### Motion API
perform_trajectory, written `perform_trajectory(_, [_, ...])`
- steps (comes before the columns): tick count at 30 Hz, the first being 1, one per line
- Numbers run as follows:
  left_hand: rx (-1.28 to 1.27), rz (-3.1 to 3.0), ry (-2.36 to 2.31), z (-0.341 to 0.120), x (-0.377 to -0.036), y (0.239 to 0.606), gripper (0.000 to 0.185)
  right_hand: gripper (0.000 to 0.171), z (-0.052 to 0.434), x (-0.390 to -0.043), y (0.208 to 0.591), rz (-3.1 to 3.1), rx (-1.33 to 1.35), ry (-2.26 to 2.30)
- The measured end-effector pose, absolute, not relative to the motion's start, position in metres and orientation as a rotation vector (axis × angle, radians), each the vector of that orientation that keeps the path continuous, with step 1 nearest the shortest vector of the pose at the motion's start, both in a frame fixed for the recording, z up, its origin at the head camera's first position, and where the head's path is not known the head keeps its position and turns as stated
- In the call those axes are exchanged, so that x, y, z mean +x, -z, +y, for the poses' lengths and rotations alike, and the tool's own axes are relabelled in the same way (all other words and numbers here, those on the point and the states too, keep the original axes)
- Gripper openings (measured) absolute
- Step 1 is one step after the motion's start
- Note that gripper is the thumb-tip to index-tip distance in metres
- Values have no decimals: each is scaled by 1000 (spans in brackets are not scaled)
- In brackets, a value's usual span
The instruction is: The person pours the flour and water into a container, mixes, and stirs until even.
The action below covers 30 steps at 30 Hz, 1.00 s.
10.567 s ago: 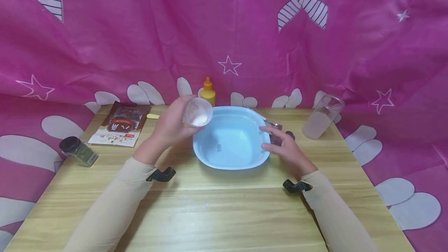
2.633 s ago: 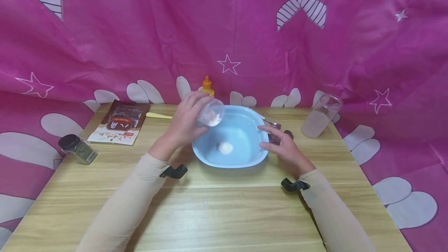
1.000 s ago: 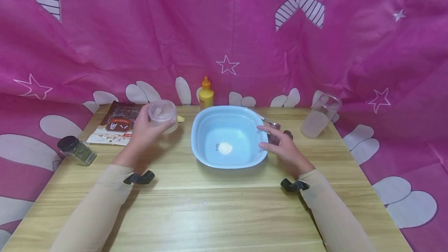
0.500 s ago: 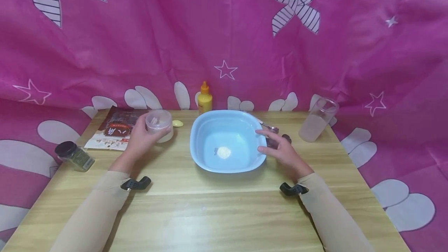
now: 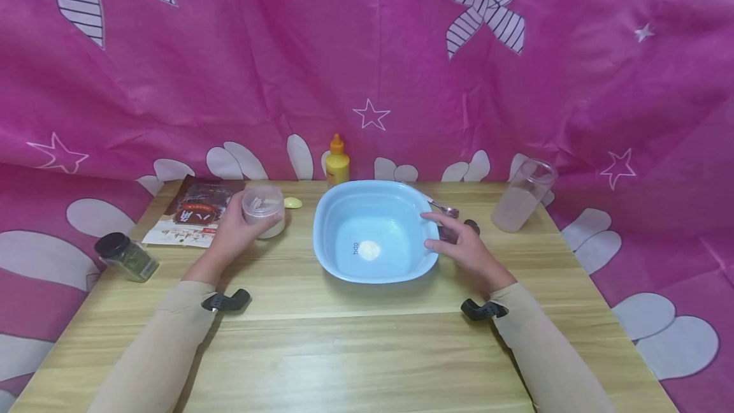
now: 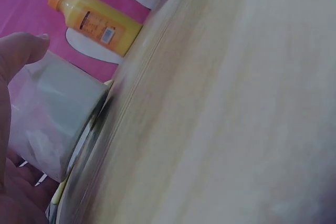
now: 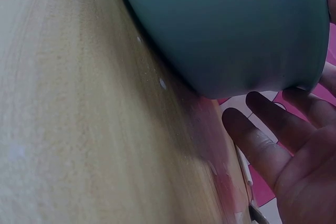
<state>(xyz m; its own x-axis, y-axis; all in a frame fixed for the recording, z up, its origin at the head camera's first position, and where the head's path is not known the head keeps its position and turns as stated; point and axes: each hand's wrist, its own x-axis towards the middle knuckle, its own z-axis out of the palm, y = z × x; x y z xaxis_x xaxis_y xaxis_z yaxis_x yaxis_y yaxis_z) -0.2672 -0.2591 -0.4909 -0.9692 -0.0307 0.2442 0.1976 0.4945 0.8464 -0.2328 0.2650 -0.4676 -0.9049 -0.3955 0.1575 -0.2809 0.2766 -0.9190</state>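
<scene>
With my left hand (image 5: 232,234) I grip a clear plastic tub (image 5: 264,201) by its side; it holds some white powder and appears to stand on the table. In the left wrist view the thumb lies along the tub (image 6: 58,108), with other fingers behind it. A light blue basin (image 5: 373,276) sits at the middle of the table, with a small round heap of white powder (image 5: 368,250) on its floor. My right hand (image 5: 467,247) holds the basin's right rim. In the right wrist view, its spread fingers (image 7: 257,145) reach under the rim.
A yellow spoon (image 5: 293,202) lies beside the tub, with a yellow bottle (image 5: 337,167) behind. At left are a brown-and-white packet (image 5: 192,212) and a black-lidded jar (image 5: 127,257). Right of the basin are a metal measuring spoon (image 5: 446,210), a dark object (image 5: 473,226) and a tall clear cup (image 5: 522,196).
White powder has come into the basin from the tub. My left hand has since carried the tub leftward, away from the basin, down beside the packet. The right hand has stayed at the rim.
</scene>
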Motion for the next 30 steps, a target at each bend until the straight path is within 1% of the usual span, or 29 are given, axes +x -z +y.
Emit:
perform_trajectory(8, [-168,-2515,1452,-261,-270,494,103,61,266,-233,470,2441,-629,1698])
perform_trajectory(18, [-139,-2510,1467,-260,-266,487,112,62,266,-233,469,2427,-613,1708])
perform_trajectory(30, [-177,-2387,1590,-258,-264,478,101,61,266,-234,472,2430,-632,1714])
